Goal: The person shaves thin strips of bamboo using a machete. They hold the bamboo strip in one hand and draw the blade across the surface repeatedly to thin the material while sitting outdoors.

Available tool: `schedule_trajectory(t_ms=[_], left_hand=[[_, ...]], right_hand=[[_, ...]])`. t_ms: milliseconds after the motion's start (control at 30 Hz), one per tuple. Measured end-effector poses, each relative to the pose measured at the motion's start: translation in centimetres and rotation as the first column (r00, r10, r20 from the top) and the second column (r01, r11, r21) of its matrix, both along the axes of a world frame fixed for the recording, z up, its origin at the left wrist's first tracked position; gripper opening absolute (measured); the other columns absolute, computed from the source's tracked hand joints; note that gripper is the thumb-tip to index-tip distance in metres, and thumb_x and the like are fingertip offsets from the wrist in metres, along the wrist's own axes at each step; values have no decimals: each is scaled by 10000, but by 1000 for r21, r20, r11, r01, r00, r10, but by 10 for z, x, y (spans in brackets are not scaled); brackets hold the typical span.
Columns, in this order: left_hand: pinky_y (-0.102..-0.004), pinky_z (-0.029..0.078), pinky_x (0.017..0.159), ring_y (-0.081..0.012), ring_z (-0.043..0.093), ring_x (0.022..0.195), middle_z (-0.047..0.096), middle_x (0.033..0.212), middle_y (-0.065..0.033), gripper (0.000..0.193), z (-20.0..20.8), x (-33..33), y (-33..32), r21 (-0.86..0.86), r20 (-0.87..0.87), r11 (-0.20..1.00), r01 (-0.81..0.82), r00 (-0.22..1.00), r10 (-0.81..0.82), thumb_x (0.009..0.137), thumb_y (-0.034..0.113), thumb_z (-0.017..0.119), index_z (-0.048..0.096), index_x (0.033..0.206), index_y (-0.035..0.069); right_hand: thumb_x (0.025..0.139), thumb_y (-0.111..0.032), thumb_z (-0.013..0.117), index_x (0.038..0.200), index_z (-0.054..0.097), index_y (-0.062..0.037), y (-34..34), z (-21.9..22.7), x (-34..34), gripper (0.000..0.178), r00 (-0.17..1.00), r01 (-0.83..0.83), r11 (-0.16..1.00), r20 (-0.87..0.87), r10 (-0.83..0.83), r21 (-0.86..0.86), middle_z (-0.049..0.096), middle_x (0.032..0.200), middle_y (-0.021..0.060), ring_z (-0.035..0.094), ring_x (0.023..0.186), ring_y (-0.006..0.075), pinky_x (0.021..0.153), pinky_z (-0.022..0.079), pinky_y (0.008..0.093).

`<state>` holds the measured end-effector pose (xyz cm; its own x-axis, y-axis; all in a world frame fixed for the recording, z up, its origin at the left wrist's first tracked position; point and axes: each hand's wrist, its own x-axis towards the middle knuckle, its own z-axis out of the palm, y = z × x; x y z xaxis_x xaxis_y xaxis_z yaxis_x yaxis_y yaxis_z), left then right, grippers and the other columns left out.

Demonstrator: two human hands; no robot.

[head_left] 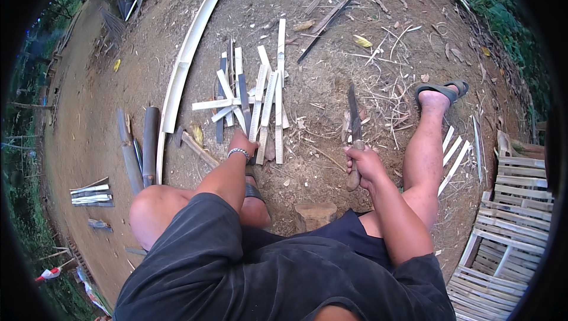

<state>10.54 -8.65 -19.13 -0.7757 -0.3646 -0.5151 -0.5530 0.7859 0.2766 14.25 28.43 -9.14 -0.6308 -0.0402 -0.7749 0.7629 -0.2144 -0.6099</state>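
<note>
My right hand [365,166] is wrapped round the wooden handle of a long knife [355,111], its dark blade pointing away from me. My left hand [241,143], with a chain bracelet at the wrist, is at the near end of a loose pile of split bamboo strips [278,87]. Its fingers close on the end of one bamboo strip [257,114]; the fingertips are partly hidden. Most strips show a pale inner face, a few a dark outer one. Just left of that hand lies a wooden-handled tool [200,148] with a dark metal head.
A long split bamboo half [188,49] curves along the left, beside dark bamboo lengths [150,143]. Between my legs sits a wood block [315,214]. More strips [454,164] lie past my right leg, near a slatted bamboo rack [509,220]. Shavings [390,99] litter the dirt.
</note>
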Motion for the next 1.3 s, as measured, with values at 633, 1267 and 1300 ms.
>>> schedule_trajectory(t_ms=[633, 1267, 1300], left_hand=[[-336, 534, 571, -167, 697, 646, 729, 750, -90, 251, 133, -103, -67, 165, -115, 981, 102, 990, -83, 887, 256, 658, 748, 927, 25], [-459, 549, 826, -400, 689, 873, 707, 908, -240, 260, 228, -185, 125, -159, -386, 671, 724, 580, -717, 812, 225, 588, 721, 864, 7], [-460, 548, 826, -400, 688, 871, 707, 902, -240, 256, 221, -189, 130, -172, -425, 670, 722, 559, -712, 809, 222, 587, 722, 861, 10]], right_hand=[[890, -110, 714, 864, 537, -54, 3, -8, -6, 187, 968, -187, 980, -160, 196, 68, 566, 666, 22, 528, 539, 130, 477, 439, 309], [901, -92, 669, 838, 530, -78, -1, -55, 35, 153, 963, -255, 943, -27, 267, 214, 530, 632, 13, 520, 506, 137, 443, 430, 311], [899, -98, 673, 832, 531, -80, -1, -59, 34, 158, 959, -256, 929, -50, 279, 267, 525, 626, 10, 516, 499, 135, 438, 425, 309]])
